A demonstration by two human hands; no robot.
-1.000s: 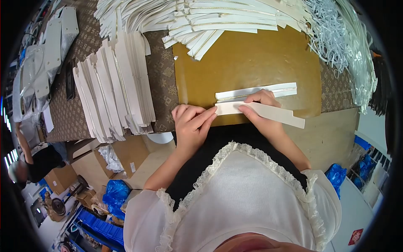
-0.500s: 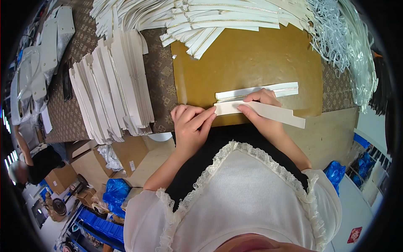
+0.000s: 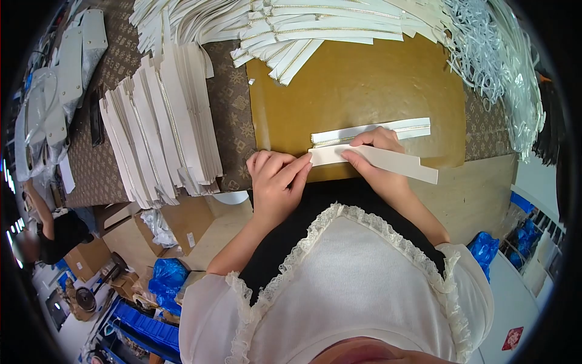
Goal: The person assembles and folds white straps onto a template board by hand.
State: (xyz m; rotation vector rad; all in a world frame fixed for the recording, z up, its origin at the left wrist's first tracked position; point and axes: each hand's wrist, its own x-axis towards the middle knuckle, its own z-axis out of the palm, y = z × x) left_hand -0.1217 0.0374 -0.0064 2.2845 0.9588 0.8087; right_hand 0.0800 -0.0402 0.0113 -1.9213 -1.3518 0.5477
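Between my hands lies a cream strip (image 3: 388, 161) with a notched right end, held over the near edge of a tan mat (image 3: 357, 79). My left hand (image 3: 276, 176) pinches its left end between thumb and fingertips. Around its middle, my right hand (image 3: 381, 159) is closed, thumb on top and fingers at the far side. Just beyond the strip, a white zipper (image 3: 370, 131) with gold teeth lies flat on the mat. Part of that zipper is hidden behind my right fingers.
Stacked cream strips with zippers (image 3: 163, 127) stand at the left. More white zippers (image 3: 321, 27) are piled along the back. White cords (image 3: 479, 48) and clear plastic strips (image 3: 515, 79) heap at the right. A person in black (image 3: 63, 233) is at far left, near cardboard boxes (image 3: 88, 258).
The right end of the cream strip has shifted very slightly left. My hands stay in nearly the same place. At far left, the other person has moved a little.
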